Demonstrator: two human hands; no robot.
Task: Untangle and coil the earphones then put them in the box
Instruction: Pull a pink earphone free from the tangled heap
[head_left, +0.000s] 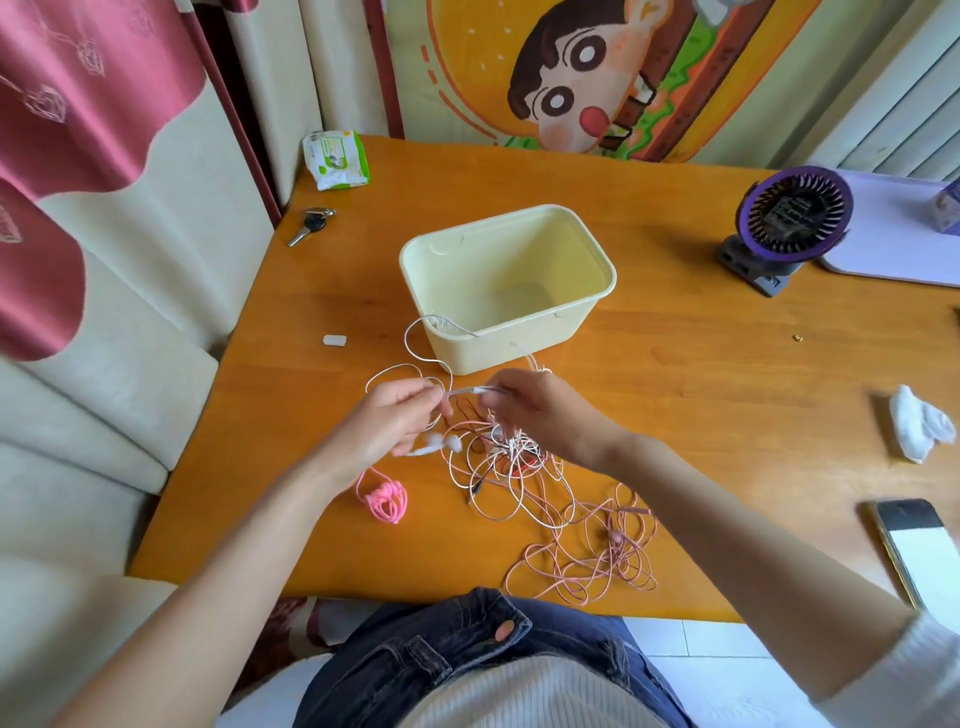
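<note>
1. You are pinching a white cable (464, 391) with your left hand (387, 418). The fingers are curling in and closing on it just above the table (675, 395).
2. Your right hand (540, 410) is gripping the same white cable a little further along, thumb and fingertips closing round it. A short stretch is running between your two hands.
3. White earbuds (441, 443) are hanging just below your left hand.
4. The box (612, 275) is standing open in the middle of the table, just beyond your hands. A loop of white wire is reaching over its near left corner; I cannot tell whether it belongs to the cable you are holding.
5. A tangle of white wires (511, 462) is lying under your right hand, with red and dark strands running through it.
6. A loose heap of pale pink wires (587, 556) is lying near the table's front edge, touching that tangle.
7. A bunched bright pink cord (388, 500) is lying beside your left wrist, apart from the tangle.
8. Keys (311, 223) and a pack of wipes (337, 158) are sitting at the far left corner. A purple fan (789, 218), a crumpled tissue (919, 423) and a phone (909, 540) are lying along the right side.
</note>
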